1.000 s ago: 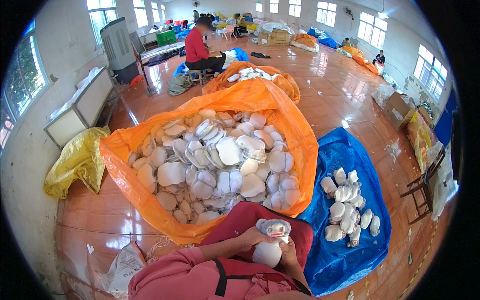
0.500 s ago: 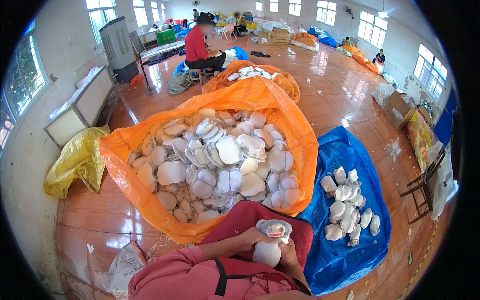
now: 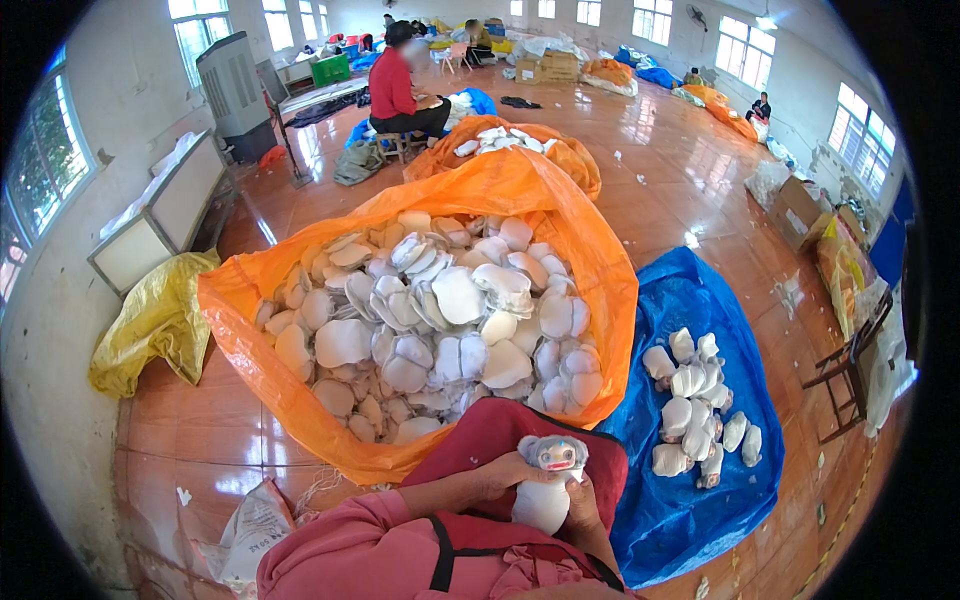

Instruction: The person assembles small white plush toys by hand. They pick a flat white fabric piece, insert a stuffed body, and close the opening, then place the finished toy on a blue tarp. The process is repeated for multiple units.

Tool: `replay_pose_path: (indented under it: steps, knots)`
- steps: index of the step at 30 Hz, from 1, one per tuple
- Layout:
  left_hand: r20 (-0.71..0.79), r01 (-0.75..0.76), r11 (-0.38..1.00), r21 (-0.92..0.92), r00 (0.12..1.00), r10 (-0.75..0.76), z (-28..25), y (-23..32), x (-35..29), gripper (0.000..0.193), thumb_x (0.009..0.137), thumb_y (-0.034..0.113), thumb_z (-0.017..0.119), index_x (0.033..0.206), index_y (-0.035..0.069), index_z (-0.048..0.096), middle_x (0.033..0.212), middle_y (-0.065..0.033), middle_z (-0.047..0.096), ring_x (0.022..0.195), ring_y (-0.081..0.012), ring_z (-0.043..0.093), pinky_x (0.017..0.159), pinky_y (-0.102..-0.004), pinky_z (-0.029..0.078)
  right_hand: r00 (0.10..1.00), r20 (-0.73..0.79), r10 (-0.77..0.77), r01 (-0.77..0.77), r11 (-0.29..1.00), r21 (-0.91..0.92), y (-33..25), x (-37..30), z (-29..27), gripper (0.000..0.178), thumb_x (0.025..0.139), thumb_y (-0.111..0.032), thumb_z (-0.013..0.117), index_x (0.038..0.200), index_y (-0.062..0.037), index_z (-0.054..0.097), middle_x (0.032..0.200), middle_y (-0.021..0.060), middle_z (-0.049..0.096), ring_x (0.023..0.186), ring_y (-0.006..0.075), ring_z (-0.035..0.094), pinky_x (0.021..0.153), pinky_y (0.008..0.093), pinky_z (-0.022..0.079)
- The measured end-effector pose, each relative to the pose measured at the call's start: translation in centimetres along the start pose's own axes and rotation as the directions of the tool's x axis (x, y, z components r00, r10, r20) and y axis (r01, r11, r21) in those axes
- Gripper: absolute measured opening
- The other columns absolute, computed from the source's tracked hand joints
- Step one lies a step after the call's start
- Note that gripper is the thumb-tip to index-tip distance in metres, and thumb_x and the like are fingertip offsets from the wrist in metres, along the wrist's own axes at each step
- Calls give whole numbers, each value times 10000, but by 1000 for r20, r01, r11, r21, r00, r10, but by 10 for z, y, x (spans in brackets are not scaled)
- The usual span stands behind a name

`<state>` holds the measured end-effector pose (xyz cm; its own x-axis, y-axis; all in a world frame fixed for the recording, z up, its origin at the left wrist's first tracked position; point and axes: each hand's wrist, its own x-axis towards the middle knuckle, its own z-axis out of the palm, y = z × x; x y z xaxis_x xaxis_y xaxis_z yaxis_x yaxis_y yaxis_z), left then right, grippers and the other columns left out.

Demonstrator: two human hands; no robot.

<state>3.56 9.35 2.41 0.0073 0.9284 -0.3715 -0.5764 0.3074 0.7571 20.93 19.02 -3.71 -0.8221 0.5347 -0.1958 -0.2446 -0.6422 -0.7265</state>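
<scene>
A small stuffed doll (image 3: 542,505) with a grey fuzzy head, a painted face and a plump white body is held upright over my lap. My left hand (image 3: 503,474) grips it at the neck from the left, and my right hand (image 3: 582,504) closes round its other side. Beneath them a dark red cloth (image 3: 450,452) covers my lap. Just beyond lies a big orange sack (image 3: 590,262), opened wide and heaped with flat white and pale grey fabric pieces (image 3: 458,297).
To the right a blue sheet (image 3: 650,525) bears a pile of white stuffed dolls (image 3: 688,420). A yellow sack (image 3: 150,325) lies left by a white cabinet (image 3: 165,215). Ahead, a person in red (image 3: 395,90) sits on a stool. A wooden chair (image 3: 848,370) stands far right.
The doll has shifted slightly right and up in my hands, its head turned a little more upright. Both hands keep their hold on it.
</scene>
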Motion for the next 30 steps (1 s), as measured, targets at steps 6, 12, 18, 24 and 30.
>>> replay_pose_path:
  steps: [6, 12, 18, 24, 30]
  knots:
    - [-7, 17, 998, -56, 1000, -17, -2, -6, 6, 459, 791, 211, 755, 1189, 43, 599, 1121, -55, 634, 1027, -171, 576, 913, -314, 422, 1000, -30, 5, -5, 1000, 5, 2, -1, -1, 564, 765, -356, 769, 1175, -23, 570, 1075, 95, 647, 928, 208, 636, 827, 358, 522]
    - [-17, 44, 997, -69, 999, -45, 2, 0, 1, 465, 789, 218, 758, 1187, 37, 599, 1120, -61, 636, 1024, -176, 580, 911, -314, 426, 1000, -30, 1, -1, 1000, -22, 2, -1, 0, 579, 773, -372, 757, 1189, -21, 560, 1077, 98, 646, 933, 208, 634, 834, 355, 519]
    - [-20, 58, 996, -60, 998, -60, 4, 5, -3, 469, 788, 224, 758, 1188, 36, 598, 1120, -66, 639, 1022, -182, 587, 906, -319, 434, 1000, -9, -9, 9, 1000, -30, 1, 0, 1, 580, 785, -370, 749, 1201, -18, 552, 1094, 99, 640, 948, 208, 630, 846, 355, 514]
    - [-26, 67, 995, -73, 997, -69, 6, 7, -4, 463, 789, 222, 757, 1184, 37, 600, 1113, -66, 641, 1018, -184, 590, 903, -320, 435, 1000, -5, -13, 12, 999, -31, 6, 1, -6, 578, 785, -367, 750, 1198, -14, 553, 1096, 102, 640, 951, 211, 629, 847, 357, 514]
    - [-43, 42, 996, -78, 998, -46, -2, -8, 4, 469, 772, 217, 775, 1172, 38, 607, 1108, -63, 641, 1016, -182, 587, 902, -321, 434, 1000, -19, -7, 7, 999, -34, 1, -2, 0, 568, 784, -360, 751, 1189, -10, 561, 1093, 107, 644, 949, 212, 633, 849, 361, 516]
